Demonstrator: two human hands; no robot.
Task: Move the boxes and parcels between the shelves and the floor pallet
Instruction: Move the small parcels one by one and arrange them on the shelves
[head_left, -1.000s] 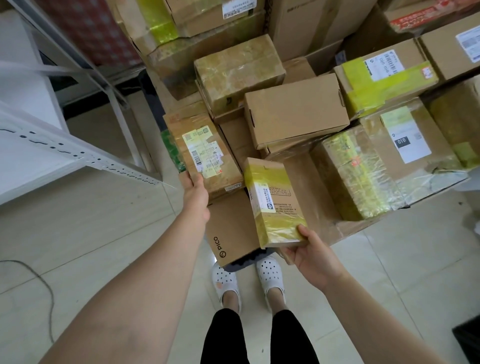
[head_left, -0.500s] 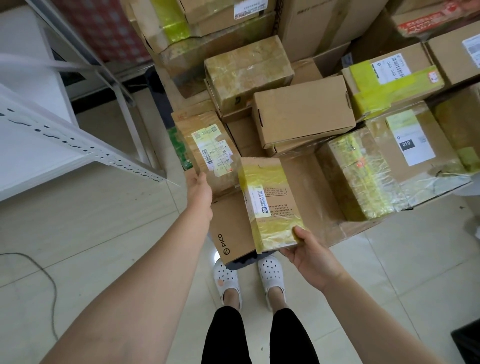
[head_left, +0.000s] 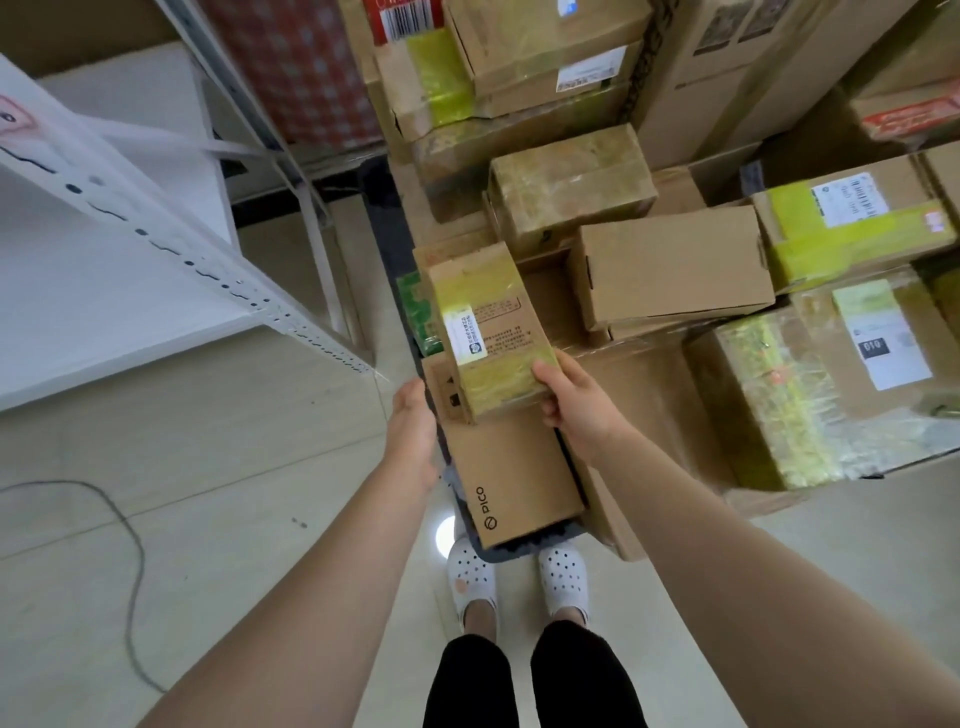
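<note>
Shifted leftward, the yellow-taped parcel (head_left: 488, 332) is gripped by the right hand (head_left: 569, 402) over the PICO box (head_left: 511, 470) (grip of left hand (head_left: 414, 423) indeterminable).

Yellow-taped parcel (head_left: 488, 338) held over stacked boxes (head_left: 670, 265)
Right grip (head_left: 576, 405) holds it above the PICO box (head_left: 514, 467); left grip (head_left: 413, 421) beside that box's edge

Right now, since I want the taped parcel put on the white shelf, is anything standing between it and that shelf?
Only the shelf's own upright post stands between the taped parcel, held by the right hand, and the white shelf. Over the front rail, nothing visible blocks.
</note>
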